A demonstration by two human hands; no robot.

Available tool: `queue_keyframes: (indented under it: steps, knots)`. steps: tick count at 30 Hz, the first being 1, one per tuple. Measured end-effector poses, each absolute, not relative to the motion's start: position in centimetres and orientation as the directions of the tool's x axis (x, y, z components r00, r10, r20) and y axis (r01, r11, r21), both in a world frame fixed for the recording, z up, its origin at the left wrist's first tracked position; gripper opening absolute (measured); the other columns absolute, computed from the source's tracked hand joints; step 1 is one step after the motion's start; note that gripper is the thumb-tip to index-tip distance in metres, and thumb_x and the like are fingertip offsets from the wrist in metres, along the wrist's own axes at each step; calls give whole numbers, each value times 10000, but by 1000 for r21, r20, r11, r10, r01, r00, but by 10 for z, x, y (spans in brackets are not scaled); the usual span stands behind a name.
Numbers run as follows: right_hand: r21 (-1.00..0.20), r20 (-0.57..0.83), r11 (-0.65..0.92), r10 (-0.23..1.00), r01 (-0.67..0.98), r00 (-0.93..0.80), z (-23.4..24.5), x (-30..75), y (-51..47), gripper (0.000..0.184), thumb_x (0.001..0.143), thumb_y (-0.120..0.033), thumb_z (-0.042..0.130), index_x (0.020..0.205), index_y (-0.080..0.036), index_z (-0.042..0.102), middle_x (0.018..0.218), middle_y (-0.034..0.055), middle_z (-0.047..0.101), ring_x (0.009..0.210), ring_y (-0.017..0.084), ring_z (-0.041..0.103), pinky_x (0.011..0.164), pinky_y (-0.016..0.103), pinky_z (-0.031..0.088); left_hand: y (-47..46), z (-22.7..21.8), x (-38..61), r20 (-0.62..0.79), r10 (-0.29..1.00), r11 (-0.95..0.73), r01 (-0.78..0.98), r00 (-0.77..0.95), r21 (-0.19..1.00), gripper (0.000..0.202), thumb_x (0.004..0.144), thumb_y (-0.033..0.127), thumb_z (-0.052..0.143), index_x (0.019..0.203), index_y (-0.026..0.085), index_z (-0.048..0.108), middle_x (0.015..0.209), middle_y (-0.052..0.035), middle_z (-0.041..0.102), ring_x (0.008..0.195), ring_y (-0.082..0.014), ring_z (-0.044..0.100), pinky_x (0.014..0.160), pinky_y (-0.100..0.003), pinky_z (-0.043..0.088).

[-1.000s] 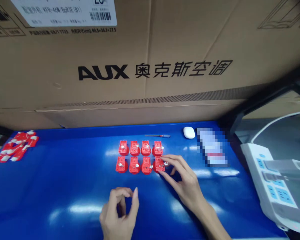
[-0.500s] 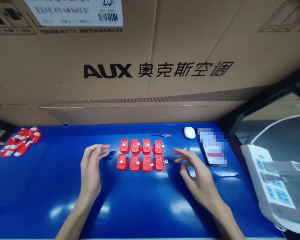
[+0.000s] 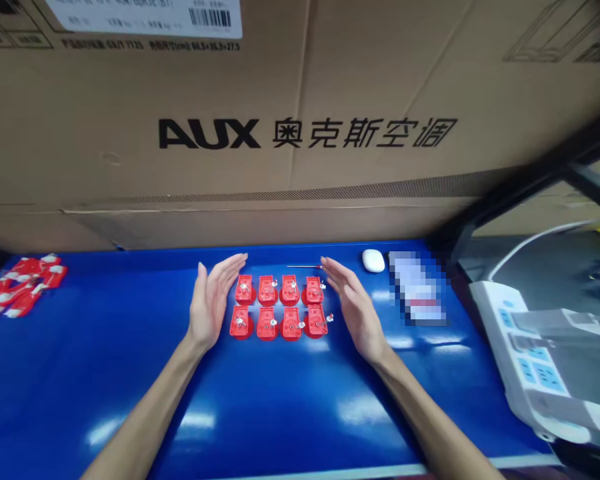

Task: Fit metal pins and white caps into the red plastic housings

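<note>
Several red plastic parts (image 3: 267,322), each with a small metal and white piece on top, lie in two rows on the blue table (image 3: 280,400). At the left end of the rows is my left hand (image 3: 213,300), open, fingers stretched out and palm turned inward. My right hand (image 3: 355,307) is open on the other side, its palm facing the parts. Neither hand holds anything. Behind the rows lies a thin screwdriver (image 3: 303,267), its handle end hidden by my right fingertips.
A white rounded case (image 3: 373,261) and a phone (image 3: 420,290) lie to the right. Beyond the table's right edge is a white power strip (image 3: 520,360). Red and white pieces (image 3: 23,287) are heaped at far left. A large cardboard box (image 3: 290,167) stands behind.
Both hands have moved inward and forward, now flanking the red parts closely, with fingers straighter. My right fingertips now cover the screwdriver's handle. The camera view has shifted slightly.
</note>
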State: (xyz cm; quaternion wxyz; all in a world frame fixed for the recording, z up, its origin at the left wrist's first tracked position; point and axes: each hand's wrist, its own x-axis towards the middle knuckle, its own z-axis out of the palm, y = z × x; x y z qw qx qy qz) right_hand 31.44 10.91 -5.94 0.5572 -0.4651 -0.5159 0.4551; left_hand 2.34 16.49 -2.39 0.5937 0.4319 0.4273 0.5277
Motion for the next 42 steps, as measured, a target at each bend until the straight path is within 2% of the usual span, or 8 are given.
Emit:
queue_keyframes:
  steps: [4, 12, 19, 23, 27, 33, 42]
  knots:
    - [-976, 160, 161, 987, -143, 19, -62, 300, 100, 566, 1146, -558, 382, 1666, -383, 521, 1809, -30, 454, 1718, 280, 354, 1443, 578, 241, 150, -29, 23, -24, 993, 57, -291, 117, 955, 864, 1118, 799, 217, 1483, 206, 730, 1636, -127, 668, 1636, -346, 500, 1415, -539, 275]
    - [-963, 137, 133, 991, -233, 0, -65, 299, 100, 551, 1157, -530, 349, 1647, -377, 550, 1774, -24, 507, 1694, 285, 399, 1442, 583, 233, 142, -38, 29, -17, 989, 63, -317, 146, 946, 885, 1096, 833, 218, 1524, 220, 692, 1636, -138, 657, 1622, -378, 497, 1399, -581, 271]
    - [-974, 120, 120, 993, -190, 9, -68, 294, 99, 591, 1149, -636, 363, 1641, -368, 552, 1773, -9, 509, 1686, 294, 406, 1429, 593, 276, 139, -42, 31, -9, 991, 50, -305, 132, 951, 866, 1101, 818, 202, 1523, 234, 682, 1630, -134, 651, 1609, -388, 491, 1388, -595, 264]
    - [-981, 114, 114, 993, -154, 14, -70, 293, 100, 615, 1147, -678, 346, 1657, -383, 520, 1781, -13, 494, 1688, 288, 403, 1423, 591, 291, 139, -45, 31, 4, 991, 35, -282, 135, 959, 839, 1107, 808, 211, 1527, 251, 677, 1618, -117, 658, 1581, -370, 518, 1366, -568, 306]
    - [-984, 109, 111, 994, -138, 19, -71, 292, 101, 593, 1156, -654, 338, 1656, -390, 517, 1787, -21, 482, 1695, 283, 389, 1425, 585, 285, 146, -47, 30, 21, 989, 18, -257, 149, 966, 852, 1089, 838, 253, 1498, 240, 700, 1566, -131, 691, 1524, -372, 573, 1330, -557, 369]
    - [-982, 131, 134, 991, -136, 33, -68, 293, 99, 583, 1152, -647, 354, 1644, -393, 535, 1778, -14, 496, 1682, 306, 408, 1424, 606, 277, 157, -47, 27, 58, 991, -28, -237, 120, 971, 849, 1093, 834, 234, 1418, 233, 737, 1473, -143, 743, 1452, -356, 634, 1315, -552, 394]
    - [-979, 164, 172, 984, -113, 76, -63, 302, 102, 569, 1158, -625, 347, 1609, -373, 582, 1726, 2, 556, 1648, 306, 445, 1425, 585, 265, 156, -45, 26, 43, 990, -9, -244, 136, 970, 865, 1107, 810, 173, 1431, 225, 722, 1472, -149, 746, 1450, -355, 639, 1305, -560, 406]
